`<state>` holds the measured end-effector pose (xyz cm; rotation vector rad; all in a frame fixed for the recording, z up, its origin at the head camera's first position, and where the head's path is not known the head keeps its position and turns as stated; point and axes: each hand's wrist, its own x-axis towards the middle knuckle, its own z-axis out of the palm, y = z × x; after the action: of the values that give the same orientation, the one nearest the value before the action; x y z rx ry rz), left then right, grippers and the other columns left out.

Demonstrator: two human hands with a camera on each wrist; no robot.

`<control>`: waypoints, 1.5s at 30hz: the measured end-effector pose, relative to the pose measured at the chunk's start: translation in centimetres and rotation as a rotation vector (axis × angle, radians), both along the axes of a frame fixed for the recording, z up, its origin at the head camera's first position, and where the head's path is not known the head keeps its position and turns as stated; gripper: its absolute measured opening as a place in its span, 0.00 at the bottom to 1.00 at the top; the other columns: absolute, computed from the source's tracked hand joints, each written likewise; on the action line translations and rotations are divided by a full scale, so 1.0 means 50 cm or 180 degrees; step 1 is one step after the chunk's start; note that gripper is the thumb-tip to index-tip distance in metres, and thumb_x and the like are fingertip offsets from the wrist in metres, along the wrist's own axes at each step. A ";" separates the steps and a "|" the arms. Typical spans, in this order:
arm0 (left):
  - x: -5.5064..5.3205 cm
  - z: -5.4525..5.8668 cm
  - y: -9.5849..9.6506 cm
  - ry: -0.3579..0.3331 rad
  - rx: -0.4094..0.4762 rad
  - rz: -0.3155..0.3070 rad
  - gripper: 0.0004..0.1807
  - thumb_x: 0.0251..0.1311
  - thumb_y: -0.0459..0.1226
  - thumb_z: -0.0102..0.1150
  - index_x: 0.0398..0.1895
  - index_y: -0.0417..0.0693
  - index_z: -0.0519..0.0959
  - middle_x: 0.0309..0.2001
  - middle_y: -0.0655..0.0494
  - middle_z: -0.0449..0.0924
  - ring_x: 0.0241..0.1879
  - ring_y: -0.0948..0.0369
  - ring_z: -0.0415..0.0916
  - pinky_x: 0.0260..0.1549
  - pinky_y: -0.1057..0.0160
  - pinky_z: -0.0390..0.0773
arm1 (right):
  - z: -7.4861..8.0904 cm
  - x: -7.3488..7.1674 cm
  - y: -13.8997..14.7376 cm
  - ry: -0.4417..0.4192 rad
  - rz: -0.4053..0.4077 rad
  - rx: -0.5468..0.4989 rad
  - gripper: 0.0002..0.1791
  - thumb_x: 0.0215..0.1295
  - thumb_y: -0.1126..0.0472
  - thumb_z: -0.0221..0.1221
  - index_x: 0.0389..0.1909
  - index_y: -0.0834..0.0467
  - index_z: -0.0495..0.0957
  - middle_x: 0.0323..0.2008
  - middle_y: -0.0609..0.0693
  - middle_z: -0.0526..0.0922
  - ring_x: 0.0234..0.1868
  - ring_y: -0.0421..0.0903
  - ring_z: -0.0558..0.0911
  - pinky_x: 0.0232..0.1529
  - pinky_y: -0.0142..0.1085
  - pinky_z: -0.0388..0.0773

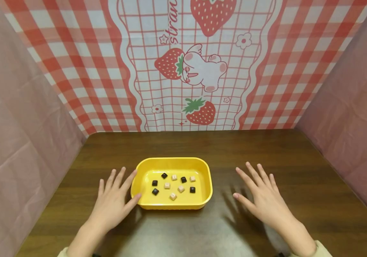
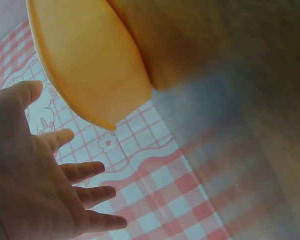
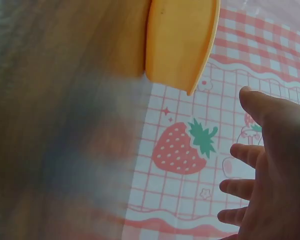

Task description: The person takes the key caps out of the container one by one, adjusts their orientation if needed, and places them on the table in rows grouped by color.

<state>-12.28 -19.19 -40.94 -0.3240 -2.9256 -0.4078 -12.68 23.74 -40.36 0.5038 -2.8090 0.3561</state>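
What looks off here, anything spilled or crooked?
Only the backdrop cloth: its lettering runs vertically and the rabbit lies sideways, as if hung turned. No spill visible: the black and beige blocks sit inside the yellow tray.

Dark wood-grain desk (image 1: 250, 146); strawberry-print red-and-white gingham cloth (image 1: 199, 67) hangs behind its far edge, creased pink drapes (image 1: 19, 135) flank both side edges, and pale glare (image 1: 193, 232) lies nearer the front.

The left grip (image 1: 113, 204) and right grip (image 1: 264, 200) are well apart, spread wide, backs upward.
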 end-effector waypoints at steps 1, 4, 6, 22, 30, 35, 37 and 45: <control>-0.002 0.002 0.002 0.0001 0.0050 -0.0009 0.37 0.62 0.59 0.51 0.73 0.62 0.55 0.72 0.41 0.52 0.70 0.38 0.44 0.60 0.28 0.46 | 0.003 -0.003 -0.003 -0.0006 0.0020 -0.0001 0.41 0.61 0.37 0.55 0.73 0.40 0.51 0.74 0.53 0.48 0.74 0.59 0.41 0.65 0.67 0.41; -0.012 0.006 0.007 -0.0064 0.0213 -0.0041 0.38 0.62 0.58 0.50 0.73 0.58 0.55 0.71 0.40 0.54 0.70 0.39 0.47 0.59 0.29 0.50 | 0.014 -0.017 -0.014 -0.0018 0.0107 0.0015 0.41 0.61 0.37 0.56 0.73 0.40 0.51 0.74 0.53 0.48 0.74 0.60 0.43 0.65 0.67 0.44; -0.023 0.008 0.011 -0.0094 0.0331 -0.0081 0.38 0.62 0.56 0.52 0.72 0.54 0.56 0.70 0.39 0.56 0.69 0.38 0.50 0.59 0.30 0.53 | 0.021 -0.030 -0.024 0.0012 0.0181 0.0036 0.42 0.60 0.37 0.56 0.73 0.41 0.52 0.74 0.53 0.50 0.73 0.60 0.46 0.64 0.66 0.46; -0.105 0.009 -0.007 -0.1159 0.2043 0.0056 0.34 0.61 0.34 0.56 0.69 0.36 0.56 0.62 0.33 0.66 0.53 0.43 0.74 0.38 0.55 0.82 | 0.052 -0.122 -0.150 0.0255 0.1134 0.0155 0.38 0.57 0.44 0.63 0.68 0.47 0.63 0.65 0.54 0.67 0.63 0.54 0.69 0.57 0.52 0.71; -0.115 0.002 -0.014 -0.1615 0.2951 0.0239 0.31 0.62 0.30 0.53 0.69 0.39 0.58 0.60 0.33 0.66 0.47 0.49 0.76 0.31 0.56 0.82 | 0.034 -0.161 -0.208 0.0205 0.1689 -0.0031 0.29 0.57 0.50 0.64 0.60 0.51 0.72 0.58 0.48 0.74 0.57 0.45 0.72 0.56 0.45 0.72; -0.118 -0.001 -0.017 -0.1712 0.3101 0.0263 0.29 0.62 0.30 0.51 0.68 0.40 0.60 0.60 0.33 0.67 0.42 0.54 0.77 0.31 0.57 0.82 | 0.015 -0.182 -0.238 0.0201 0.2196 -0.0087 0.24 0.54 0.53 0.67 0.52 0.53 0.76 0.52 0.47 0.77 0.54 0.45 0.74 0.57 0.41 0.72; -0.119 -0.002 -0.018 -0.1742 0.3154 0.0282 0.28 0.63 0.29 0.51 0.67 0.40 0.60 0.60 0.34 0.67 0.41 0.55 0.77 0.31 0.57 0.82 | 0.007 -0.187 -0.251 0.0154 0.2377 -0.0098 0.22 0.54 0.53 0.67 0.50 0.54 0.77 0.51 0.47 0.78 0.54 0.44 0.74 0.57 0.40 0.72; -0.116 0.000 -0.015 -0.1812 0.3277 0.0329 0.28 0.64 0.29 0.48 0.68 0.41 0.60 0.61 0.34 0.66 0.43 0.55 0.76 0.32 0.57 0.81 | -0.006 -0.192 -0.294 0.0017 0.2639 0.0222 0.19 0.55 0.54 0.66 0.48 0.48 0.78 0.49 0.43 0.79 0.53 0.42 0.73 0.54 0.39 0.72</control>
<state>-18.06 -19.95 -40.93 0.1220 -2.6712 -2.1145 -22.26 9.03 -40.68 1.6667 -2.4680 0.3987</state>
